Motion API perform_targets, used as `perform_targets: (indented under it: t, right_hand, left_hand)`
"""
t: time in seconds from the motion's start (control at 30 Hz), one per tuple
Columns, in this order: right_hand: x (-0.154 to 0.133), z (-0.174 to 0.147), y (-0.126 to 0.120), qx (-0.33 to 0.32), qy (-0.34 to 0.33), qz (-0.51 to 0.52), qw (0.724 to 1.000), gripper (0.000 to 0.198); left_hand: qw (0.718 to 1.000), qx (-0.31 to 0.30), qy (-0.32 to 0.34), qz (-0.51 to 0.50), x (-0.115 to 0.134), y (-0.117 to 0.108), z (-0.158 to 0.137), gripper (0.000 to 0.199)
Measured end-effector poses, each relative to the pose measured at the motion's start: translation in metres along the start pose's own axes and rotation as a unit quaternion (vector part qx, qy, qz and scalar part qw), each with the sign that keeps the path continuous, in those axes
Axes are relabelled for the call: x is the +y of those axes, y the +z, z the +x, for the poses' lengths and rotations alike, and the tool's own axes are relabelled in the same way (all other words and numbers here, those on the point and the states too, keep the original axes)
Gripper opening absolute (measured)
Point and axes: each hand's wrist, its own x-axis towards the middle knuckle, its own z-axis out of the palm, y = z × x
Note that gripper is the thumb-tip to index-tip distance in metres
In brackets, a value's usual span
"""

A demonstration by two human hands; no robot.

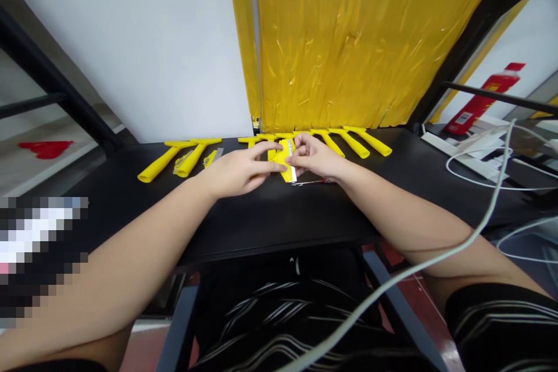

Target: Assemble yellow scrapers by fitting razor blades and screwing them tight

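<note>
Between my hands, over the black table (261,215), is a yellow plastic scraper head (286,173) with a straight metal blade along its right side. My left hand (244,170) grips its left side with fingers and thumb. My right hand (311,157) pinches the blade side. Just below my right hand lies a thin metal tool (308,183), partly hidden. Left of my left hand are yellow tubular handles (159,164) with crossbar ends, and a small yellow scraper head (212,157) with a grey blade. More yellow handles (355,144) lie behind and right of my hands.
A white panel (174,40) and a yellow plastic-wrapped panel (349,40) stand at the table's back edge. A white cable (436,264) hangs across my right forearm. To the right are a red bottle (483,99) and a black frame post (462,35).
</note>
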Motion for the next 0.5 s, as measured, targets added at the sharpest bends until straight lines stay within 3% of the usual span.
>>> perform_targets:
  t: [0.27,0.5]
  right_hand:
    - [-0.0034,-0.0022,-0.0018,0.008,0.006,-0.003,1.000,0.058]
    - [-0.0053,-0.0019,-0.0040,0.015,0.017,-0.012,1.000,0.045]
  left_hand:
    - [1.000,-0.003,0.008,0.000,0.0008,0.0000,0.0014,0.037]
    - [1.000,-0.002,0.006,0.017,0.0006,-0.0002,0.0018,0.038]
